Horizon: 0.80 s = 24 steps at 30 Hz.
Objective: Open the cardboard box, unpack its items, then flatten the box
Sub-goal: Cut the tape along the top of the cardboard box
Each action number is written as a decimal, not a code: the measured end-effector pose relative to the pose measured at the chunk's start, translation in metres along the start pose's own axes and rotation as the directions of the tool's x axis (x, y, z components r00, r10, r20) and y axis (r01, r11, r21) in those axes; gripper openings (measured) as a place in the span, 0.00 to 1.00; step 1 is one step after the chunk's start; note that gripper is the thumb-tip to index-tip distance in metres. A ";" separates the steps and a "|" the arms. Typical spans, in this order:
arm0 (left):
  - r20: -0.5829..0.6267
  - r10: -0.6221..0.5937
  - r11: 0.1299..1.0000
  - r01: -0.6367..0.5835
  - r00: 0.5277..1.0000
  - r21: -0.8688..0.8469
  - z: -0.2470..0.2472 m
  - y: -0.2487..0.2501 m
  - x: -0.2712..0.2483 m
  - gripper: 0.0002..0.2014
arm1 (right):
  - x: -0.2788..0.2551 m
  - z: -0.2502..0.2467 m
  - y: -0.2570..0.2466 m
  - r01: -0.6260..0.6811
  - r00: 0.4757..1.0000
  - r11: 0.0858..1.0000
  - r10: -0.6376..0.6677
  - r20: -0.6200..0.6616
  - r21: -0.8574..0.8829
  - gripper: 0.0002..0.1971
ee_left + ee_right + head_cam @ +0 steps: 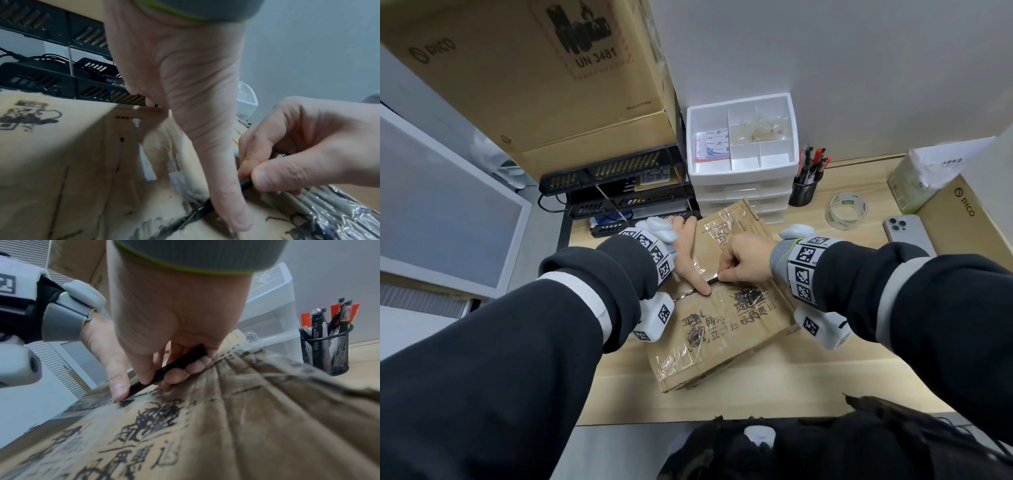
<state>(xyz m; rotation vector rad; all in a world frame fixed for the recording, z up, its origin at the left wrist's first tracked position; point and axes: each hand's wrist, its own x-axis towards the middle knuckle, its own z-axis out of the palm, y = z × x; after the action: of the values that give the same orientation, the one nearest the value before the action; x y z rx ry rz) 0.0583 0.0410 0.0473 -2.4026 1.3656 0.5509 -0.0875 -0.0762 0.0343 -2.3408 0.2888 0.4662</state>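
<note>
Head view: cardboard box [726, 301] lies mid-desk. Right hand [746, 258] grips a thin black tool [164, 370], probably a blade, along the taped seam running left-right; left hand [688, 260] presses flat, fingers straight.

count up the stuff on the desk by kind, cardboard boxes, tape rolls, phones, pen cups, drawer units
cardboard box being opened: 1
PICO boxes: 2
tape roll: 1
phone: 1
pen cup: 1
white drawer unit: 1
Total: 7
</note>
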 end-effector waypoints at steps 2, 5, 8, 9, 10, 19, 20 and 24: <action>-0.014 -0.005 1.000 0.005 1.000 -0.006 0.001 0.002 0.004 0.70 | -0.003 -0.003 0.002 0.008 1.000 1.000 -0.008 -0.009 0.007 0.07; -0.008 -0.009 1.000 0.009 1.000 -0.003 0.000 0.005 0.007 0.70 | -0.005 -0.006 0.004 0.020 1.000 1.000 -0.020 -0.007 -0.004 0.07; 0.012 -0.019 1.000 0.019 1.000 0.007 -0.003 0.006 0.007 0.69 | -0.006 -0.006 0.004 0.022 1.000 1.000 -0.022 -0.010 0.014 0.07; 0.018 -0.021 1.000 0.021 1.000 0.012 -0.004 0.007 0.007 0.69 | -0.007 -0.006 0.006 0.021 1.000 0.999 -0.021 -0.015 0.028 0.07; 0.022 -0.023 1.000 0.023 0.999 0.015 -0.004 0.007 0.007 0.69 | -0.008 -0.006 0.007 0.019 1.000 0.999 -0.018 -0.021 0.043 0.07; 0.048 -0.038 0.999 0.040 0.998 -0.031 -0.002 0.008 0.010 0.71 | -0.004 -0.012 0.015 0.006 0.999 0.995 -0.002 -0.041 0.099 0.03; 0.067 -0.038 0.998 0.041 0.997 -0.054 -0.003 0.008 0.009 0.70 | -0.004 -0.012 0.014 0.013 0.999 0.996 -0.009 -0.043 0.094 0.03; 0.137 -0.035 0.980 0.061 0.990 -0.191 -0.009 0.011 0.005 0.57 | -0.004 -0.011 0.015 0.041 0.997 0.997 -0.037 -0.062 0.066 0.02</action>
<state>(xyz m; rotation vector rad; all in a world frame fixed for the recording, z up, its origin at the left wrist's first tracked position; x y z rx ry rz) 0.0525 0.0275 0.0521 -2.4914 1.2456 0.8510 -0.0937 -0.0944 0.0337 -2.2940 0.2831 0.3612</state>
